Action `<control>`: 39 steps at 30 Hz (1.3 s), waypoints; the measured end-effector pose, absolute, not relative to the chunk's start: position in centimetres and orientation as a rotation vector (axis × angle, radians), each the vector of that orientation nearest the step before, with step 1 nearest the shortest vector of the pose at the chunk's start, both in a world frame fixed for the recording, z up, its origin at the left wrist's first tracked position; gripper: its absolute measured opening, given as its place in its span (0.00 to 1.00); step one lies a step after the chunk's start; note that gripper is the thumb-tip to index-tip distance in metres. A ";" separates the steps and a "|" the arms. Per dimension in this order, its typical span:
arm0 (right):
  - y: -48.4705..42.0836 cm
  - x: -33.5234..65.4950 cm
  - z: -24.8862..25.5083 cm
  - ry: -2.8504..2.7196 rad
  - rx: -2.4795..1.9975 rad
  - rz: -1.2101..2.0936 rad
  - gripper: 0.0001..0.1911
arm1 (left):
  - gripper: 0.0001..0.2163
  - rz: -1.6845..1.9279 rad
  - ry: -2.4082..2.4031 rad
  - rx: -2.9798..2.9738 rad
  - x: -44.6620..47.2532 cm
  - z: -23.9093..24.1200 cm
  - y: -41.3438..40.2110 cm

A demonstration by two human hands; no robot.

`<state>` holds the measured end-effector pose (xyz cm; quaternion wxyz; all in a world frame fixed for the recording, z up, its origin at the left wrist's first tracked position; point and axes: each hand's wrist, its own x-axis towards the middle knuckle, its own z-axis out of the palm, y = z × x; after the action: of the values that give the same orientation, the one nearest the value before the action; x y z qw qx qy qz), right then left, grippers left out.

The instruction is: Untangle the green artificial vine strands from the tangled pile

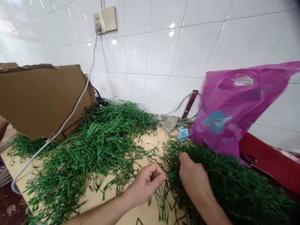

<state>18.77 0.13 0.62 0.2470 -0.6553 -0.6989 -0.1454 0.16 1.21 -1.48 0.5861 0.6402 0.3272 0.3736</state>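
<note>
Apparently busy picking through thin green stems with budded tips, strewn over a pale desk (133, 215) in a broad left heap (112, 128) and a darker right heap (236, 184). Left hand (148, 182) just beside the left edge of the right heap, thumb and forefinger brought together at the tips; cannot tell whether around a stem or around nothing. Right hand (193, 173) down at the right heap, fingers curled inward and tips hidden; cannot be sure of any grip there.

For good work, best take only a few stems at once and draw slowly, to avoid dragging out a whole tangle. Hold along the plain stalk rather than at the bud, likely tender under a hard squeeze. Keep both heaps apart, with loose stems lying across the gap between.

As for writing, nothing legible. On the purple bag (234, 103) at far right, a round teal print (216, 122), without readable words. On the far wall socket (99, 23) and the left cardboard (44, 100), no brand to make out.
</note>
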 end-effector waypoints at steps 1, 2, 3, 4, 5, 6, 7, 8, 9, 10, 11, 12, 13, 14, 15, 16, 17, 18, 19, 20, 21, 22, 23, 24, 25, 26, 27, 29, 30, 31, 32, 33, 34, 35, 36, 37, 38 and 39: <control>0.2 19.7 1.0 -1.858 -1.821 -0.404 0.14 | 0.18 0.855 0.750 1.497 0.1 -1.3 0.9; 0.1 20.6 1.4 -1.821 -1.844 -0.405 0.13 | 0.18 0.849 0.746 1.490 0.0 -1.1 0.8; 0.0 21.3 1.8 -1.800 -1.854 -0.399 0.13 | 0.19 0.861 0.754 1.473 -0.1 -1.0 0.7; -0.1 21.8 2.0 -1.795 -1.851 -0.388 0.12 | 0.19 0.890 0.770 1.449 -0.1 -1.0 0.7; -0.3 22.0 2.2 -1.801 -1.841 -0.376 0.12 | 0.20 0.922 0.787 1.427 -0.1 -0.9 0.8; -0.5 21.9 2.3 -1.816 -1.830 -0.366 0.12 | 0.20 0.955 0.803 1.408 -0.1 -0.9 1.0; -0.7 21.7 2.5 -1.832 -1.810 -0.357 0.13 | 0.20 0.979 0.815 1.391 0.0 -0.9 1.1; -0.8 21.4 2.7 -1.843 -1.776 -0.347 0.14 | 0.20 0.991 0.822 1.377 0.0 -0.9 1.3; -1.0 21.0 2.9 -1.846 -1.722 -0.334 0.15 | 0.19 0.991 0.823 1.368 0.0 -1.0 1.4; -1.1 20.5 3.2 -1.843 -1.655 -0.310 0.16 | 0.19 0.987 0.822 1.360 -0.1 -1.0 1.5; -1.2 20.2 3.6 -1.838 -1.578 -0.270 0.17 | 0.19 0.983 0.821 1.351 -0.1 -1.0 1.5; -1.3 19.8 3.9 -1.832 -1.504 -0.214 0.17 | 0.19 0.982 0.823 1.342 -0.2 -1.1 1.5; -1.5 19.5 4.3 -1.826 -1.444 -0.148 0.18 | 0.19 0.984 0.825 1.335 -0.2 -1.1 1.5; -1.6 19.2 4.6 -1.824 -1.405 -0.078 0.19 | 0.19 0.989 0.825 1.330 -0.3 -1.1 1.5; -1.7 19.0 4.8 -1.829 -1.380 -0.004 0.20 | 0.19 0.992 0.823 1.327 -0.4 -1.1 1.4; -1.8 18.7 4.9 -1.837 -1.361 0.070 0.21 | 0.19 0.994 0.821 1.324 -0.4 -1.1 1.4; -1.9 18.5 4.9 -1.847 -1.346 0.140 0.21 | 0.19 0.994 0.819 1.322 -0.5 -1.1 1.4; -2.0 18.4 4.9 -1.854 -1.335 0.212 0.21 | 0.18 0.992 0.819 1.322 -0.5 -1.1 1.4; -2.0 18.2 4.8 -1.855 -1.329 0.297 0.21 | 0.18 0.987 0.818 1.325 -0.6 -1.1 1.4; -2.0 18.0 4.6 -1.846 -1.328 0.404 0.22 | 0.18 0.982 0.814 1.329 -0.7 -1.1 1.4; -1.9 17.9 4.3 -1.820 -1.328 0.532 0.24 | 0.17 0.976 0.807 1.332 -0.7 -1.1 1.5; -1.8 17.8 4.0 -1.778 -1.325 0.672 0.25 | 0.17 0.969 0.796 1.334 -0.8 -1.1 1.5; -1.7 17.7 3.7 -1.732 -1.316 0.816 0.25 | 0.17 0.962 0.784 1.335 -0.8 -1.0 1.5; -1.5 17.6 3.4 -1.683 -1.297 0.944 0.22 | 0.17 0.957 0.774 1.333 -0.8 -1.0 1.5; -1.3 17.5 3.0 -1.640 -1.275 1.039 0.17 | 0.17 0.954 0.769 1.331 -0.8 -1.0 1.5; -1.2 17.4 2.8 -1.607 -1.257 1.093 0.12 | 0.17 0.954 0.772 1.332 -0.8 -0.9 1.5; -1.1 17.4 2.6 -1.591 -1.247 1.111 0.09 | 0.17 0.960 0.778 1.334 -0.7 -0.9 1.6; -0.9 17.3 2.4 -1.604 -1.257 1.079 0.07 | 0.17 0.983 0.794 1.335 -0.7 -0.9 1.6; -0.9 17.2 2.4 -1.625 -1.279 1.044 0.07 | 0.16 0.997 0.801 1.339 -0.6 -0.8 1.6; -0.9 17.2 2.5 -1.649 -1.306 1.010 0.07 | 0.16 1.014 0.809 1.346 -0.6 -0.9 1.6; -1.0 17.2 2.7 -1.668 -1.331 0.980 0.07 | 0.15 1.032 0.817 1.356 -0.6 -0.9 1.6; -1.0 17.1 2.8 -1.681 -1.349 0.964 0.07 | 0.15 1.050 0.826 1.366 -0.6 -0.9 1.6; -1.1 17.2 3.0 -1.684 -1.354 0.965 0.07 | 0.14 1.062 0.832 1.375 -0.6 -0.8 1.5; -1.1 17.2 3.2 -1.683 -1.349 0.981 0.07 | 0.14 1.068 0.836 1.383 -0.6 -0.8 1.5; -1.2 17.3 3.3 -1.688 -1.338 0.995 0.07 | 0.13 1.067 0.833 1.388 -0.6 -0.8 1.4; -1.2 17.4 3.4 -1.699 -1.332 0.996 0.07 | 0.13 1.063 0.830 1.389 -0.6 -0.8 1.4; -1.2 17.4 3.4 -1.714 -1.333 0.982 0.08 | 0.14 1.055 0.827 1.393 -0.6 -0.7 1.4; -1.2 17.5 3.4 -1.727 -1.345 0.950 0.08 | 0.14 1.050 0.828 1.399 -0.6 -0.7 1.4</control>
<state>17.48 -1.19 3.41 0.3690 -0.5238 -0.6727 0.3700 -0.57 1.38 -0.69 0.5673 0.5954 0.3525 0.4466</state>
